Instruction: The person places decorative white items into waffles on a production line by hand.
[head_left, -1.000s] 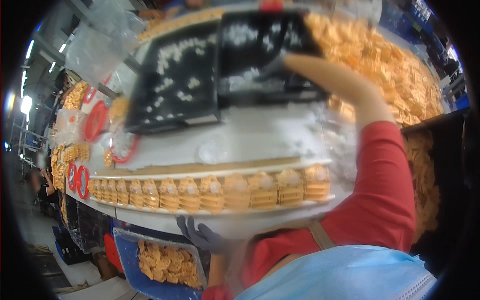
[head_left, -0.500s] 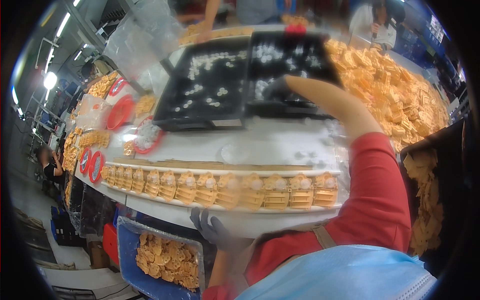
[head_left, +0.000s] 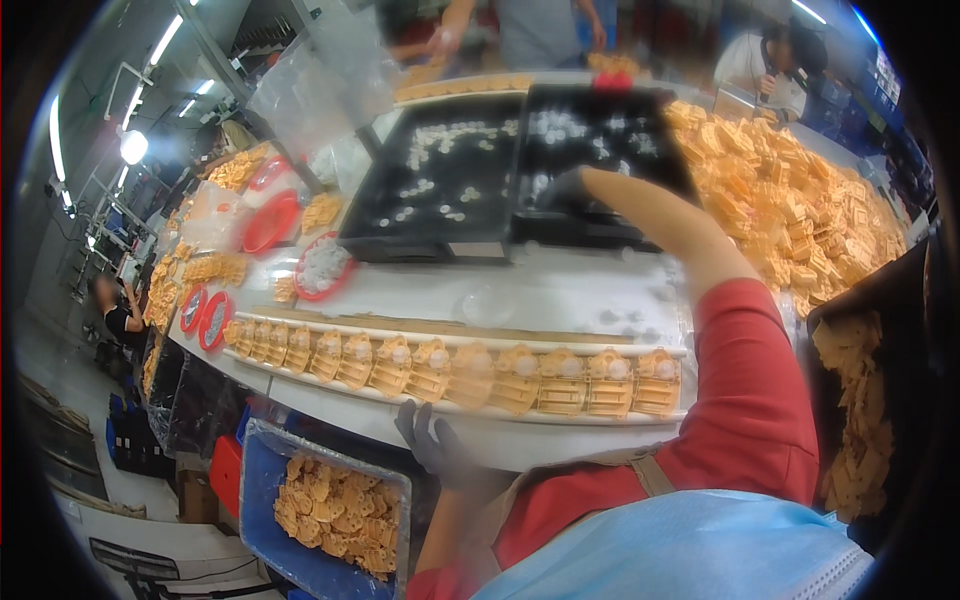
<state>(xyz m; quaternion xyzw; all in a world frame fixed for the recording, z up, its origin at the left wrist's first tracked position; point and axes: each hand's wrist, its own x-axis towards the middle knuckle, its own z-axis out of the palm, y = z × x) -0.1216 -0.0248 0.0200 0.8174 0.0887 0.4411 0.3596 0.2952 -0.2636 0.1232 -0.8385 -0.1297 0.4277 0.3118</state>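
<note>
My right hand (head_left: 562,190), in a dark glove, reaches into the near part of the right black tray (head_left: 607,232), among small white round pieces (head_left: 560,128). Its fingers blend into the dark tray, so whether they hold a piece is hidden. My left hand (head_left: 428,440), in a grey glove, rests by the near table edge with its fingers stretched out and nothing in them. Just beyond it runs a row of yellow-orange plastic parts (head_left: 515,385) between white rails (head_left: 640,420). Many of these parts carry a white round piece near the top.
The left black tray (head_left: 370,245) also holds white pieces. A large heap of yellow-orange parts (head_left: 800,200) lies at right. Red bowls (head_left: 272,222) stand at left; a blue bin (head_left: 262,500) of parts sits below the table. Across the table is another person's hand (head_left: 445,40).
The whole view has shifted slightly right and down. My right hand stays in the right tray, and my left hand stays near the table edge. The other person's hand across the table has moved.
</note>
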